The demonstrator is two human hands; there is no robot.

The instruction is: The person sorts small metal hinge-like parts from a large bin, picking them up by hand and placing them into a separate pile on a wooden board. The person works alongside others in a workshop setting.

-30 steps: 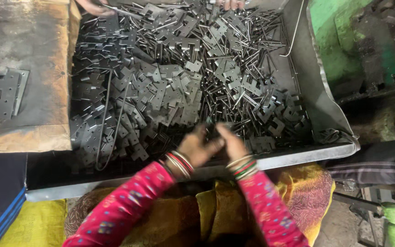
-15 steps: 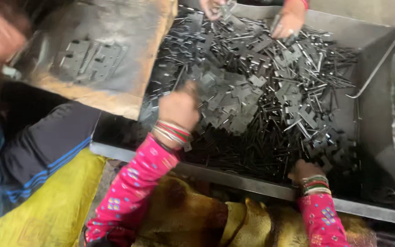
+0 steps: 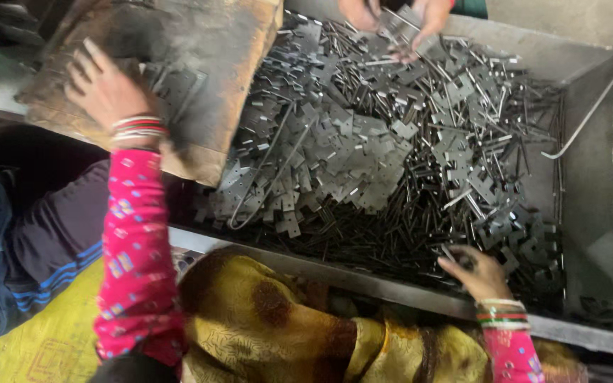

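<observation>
We've got left hand (image 3: 108, 89) spread flat by plates (image 3: 179, 92) on the board (image 3: 207, 152), right hand (image 3: 478, 273) fingers curled into the tray (image 3: 590, 163)'s pile (image 3: 391, 156), still mostly unsorted.

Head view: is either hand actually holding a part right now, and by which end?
Cannot be told. The left hand lies on the wooden board beside flat metal pieces; the right hand is fingers-down in the tray's pile, any grip hidden.

I see 1 package: a worn brown cardboard box (image 3: 200, 85), flattened and grimy, lying tilted at upper left, overlapping the metal tray's (image 3: 590, 177) left edge. No labels, signs or screens.
</observation>
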